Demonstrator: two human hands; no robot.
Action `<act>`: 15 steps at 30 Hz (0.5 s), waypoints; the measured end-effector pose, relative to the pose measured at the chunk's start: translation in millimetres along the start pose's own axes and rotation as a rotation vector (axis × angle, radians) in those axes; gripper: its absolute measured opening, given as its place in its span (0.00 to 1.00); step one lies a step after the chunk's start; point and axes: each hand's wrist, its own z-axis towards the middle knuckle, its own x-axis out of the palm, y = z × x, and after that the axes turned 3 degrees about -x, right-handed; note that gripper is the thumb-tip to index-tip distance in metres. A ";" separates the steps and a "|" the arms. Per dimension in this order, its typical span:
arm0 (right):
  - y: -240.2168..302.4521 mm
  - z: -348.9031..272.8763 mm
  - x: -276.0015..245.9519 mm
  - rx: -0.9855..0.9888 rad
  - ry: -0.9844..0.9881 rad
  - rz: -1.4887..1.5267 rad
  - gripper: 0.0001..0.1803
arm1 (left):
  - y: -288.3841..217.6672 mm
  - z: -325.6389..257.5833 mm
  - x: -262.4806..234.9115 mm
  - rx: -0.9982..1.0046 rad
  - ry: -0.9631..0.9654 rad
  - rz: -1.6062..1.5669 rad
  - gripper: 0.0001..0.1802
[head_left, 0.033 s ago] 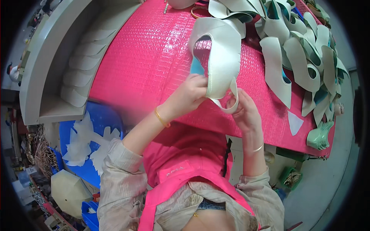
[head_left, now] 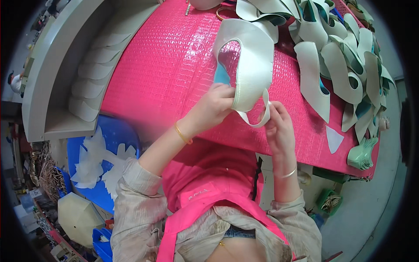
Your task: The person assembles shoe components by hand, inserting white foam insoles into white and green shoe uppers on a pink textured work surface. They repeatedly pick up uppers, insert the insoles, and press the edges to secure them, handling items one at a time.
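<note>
The white leather-like piece with a rounded cut-out and turquoise lining [head_left: 258,61] is up in front of me, held above the near part of the pink, glossy textured tabletop [head_left: 161,70]. A narrow white strap [head_left: 255,125] loops from its lower end.

From my post I see the left hand [head_left: 217,104] grasping the lower left edge of the piece, its fingers curled over the rim below the cut-out. The right hand [head_left: 279,127] pinches the strap at the loop's right side; exactly how its lower fingers sit, I cannot tell.

Beyond the piece, near its far end, lies a tan ring [head_left: 223,13]. To my right, a heap of similar white pieces [head_left: 312,74] covers the table's far corner, with a small white triangular scrap [head_left: 334,139] and a pale green fanned bundle [head_left: 363,155] just nearer.

On my left, a grey curved-walled tray [head_left: 39,87] holds overlapping white flat panels [head_left: 89,87]. Below it, white irregular offcuts [head_left: 91,161] lie in a bright blue plastic container [head_left: 128,126].
</note>
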 end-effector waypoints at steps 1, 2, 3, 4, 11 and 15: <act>-3.2 -10.0 3.3 -0.183 -0.083 -0.096 0.06 | 1.3 -2.2 -1.3 -0.022 0.010 -0.001 0.15; -6.0 -19.6 7.4 -0.365 -0.165 -0.193 0.06 | 2.1 -3.5 -2.0 -0.044 0.020 -0.002 0.15; -3.7 -30.4 14.8 -0.453 -0.217 -0.227 0.05 | 2.1 -2.3 0.7 -0.041 0.024 -0.006 0.14; -2.9 -36.4 21.1 -0.483 -0.200 -0.187 0.05 | 2.1 -2.0 1.7 -0.043 0.027 -0.001 0.14; 10.7 -18.1 -6.3 -0.094 0.292 0.228 0.20 | 3.1 6.9 0.4 -0.055 0.031 -0.077 0.10; 25.0 4.1 -7.1 -0.316 0.436 0.073 0.19 | 1.8 7.7 -6.9 -0.054 0.055 -0.078 0.13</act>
